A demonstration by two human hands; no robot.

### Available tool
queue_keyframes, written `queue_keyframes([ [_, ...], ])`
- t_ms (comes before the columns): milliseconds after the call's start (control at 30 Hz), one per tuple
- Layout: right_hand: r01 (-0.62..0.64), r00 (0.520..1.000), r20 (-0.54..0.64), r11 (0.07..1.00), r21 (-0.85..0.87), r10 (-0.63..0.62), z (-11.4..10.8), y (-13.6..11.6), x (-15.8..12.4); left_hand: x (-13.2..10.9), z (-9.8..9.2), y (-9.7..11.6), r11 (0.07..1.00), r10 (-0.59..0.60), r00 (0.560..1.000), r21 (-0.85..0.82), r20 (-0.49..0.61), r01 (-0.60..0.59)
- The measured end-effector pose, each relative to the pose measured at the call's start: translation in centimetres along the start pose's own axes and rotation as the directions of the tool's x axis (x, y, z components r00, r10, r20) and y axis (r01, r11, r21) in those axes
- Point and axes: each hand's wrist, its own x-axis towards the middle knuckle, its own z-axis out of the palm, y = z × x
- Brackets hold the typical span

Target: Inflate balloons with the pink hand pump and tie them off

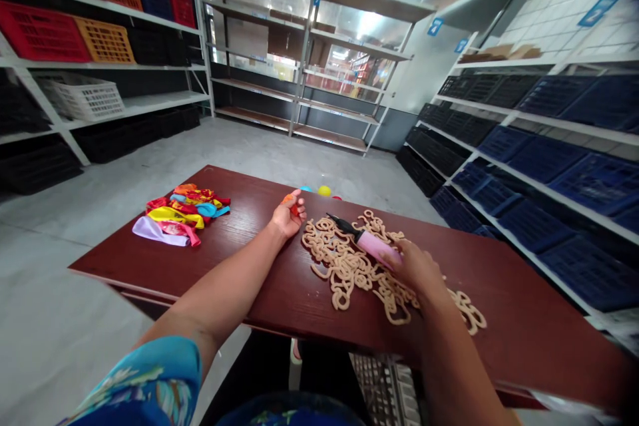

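In my left hand [287, 218], palm up with the fingers curled, is an orange balloon [291, 202], limp and partly hidden by the fingers. My right hand [412, 265] is wrapped round the pink barrel of a balloon pump [377, 246]. The pump's black nozzle end points up and left, toward my left hand but apart from it. Below the pump lies a spread heap of beige, curled, rope-like pieces [344, 266], whose kind I cannot tell. At the table's left lies a pile of flat balloons [174, 214] in red, yellow, blue, orange and lilac.
Everything rests on a dark red wooden table [239, 266]. Past its far edge show round blue, yellow [324, 191] and red things, partly hidden. Shelves with crates [42, 30] stand at left, and blue crates [589, 193] fill the right shelves. A metal rack [304, 46] stands behind.
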Motion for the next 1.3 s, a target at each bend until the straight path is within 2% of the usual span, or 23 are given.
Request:
queue_keyframes([
  [33, 0.0, 0.999, 0.044, 0.999, -0.048, 0.003, 0.6, 1.1, -0.8, 0.0, 0.0, 0.0, 1.0, 0.007, 1.0, -0.005, -0.007, -0.007],
  [133, 0.056, 0.998, -0.007, 0.996, -0.062, -0.057, 1.7, 2.3, -2.6, 0.2, -0.2, 0.1, 1.0, 0.01, 0.999, 0.003, -0.038, -0.01],
  [333, 0.236, 0.964, -0.156, 0.964, 0.12, -0.217, 0.9, -0.6, -4.0, 0.4, -0.4, 0.3, 0.998, 0.03, 0.994, -0.05, -0.105, -0.036],
  [433, 0.292, 0.948, -0.177, 0.943, 0.159, -0.264, 0.5, -1.9, -4.4, 0.4, -0.2, 0.3, 0.993, 0.05, 0.99, -0.098, -0.131, -0.063],
  [533, 0.301, 0.946, -0.169, 0.944, 0.137, -0.277, 0.6, -2.7, -4.6, 0.4, 0.0, 0.3, 0.99, 0.069, 0.992, -0.118, -0.106, -0.081],
  [833, 0.274, 0.951, -0.17, 0.958, 0.08, -0.258, 1.0, -4.1, -4.1, 0.2, 0.3, 0.0, 0.992, 0.105, 0.992, -0.057, -0.073, -0.109],
  [1000, 0.298, 0.943, -0.175, 0.952, 0.066, -0.283, 0.9, -5.5, -3.3, 0.4, 0.5, -0.2, 0.988, 0.148, 0.983, -0.035, -0.11, -0.152],
  [1200, 0.342, 0.934, -0.14, 0.936, 0.076, -0.33, 0.2, -8.2, -0.8, 0.8, 0.1, 1.3, 0.971, 0.202, 0.966, -0.094, -0.162, -0.219],
  [1300, 0.373, 0.927, -0.066, 0.924, 0.089, -0.368, -0.3, -9.5, 0.7, 0.9, -0.4, 2.2, 0.97, 0.199, 0.965, -0.108, -0.168, -0.219],
])
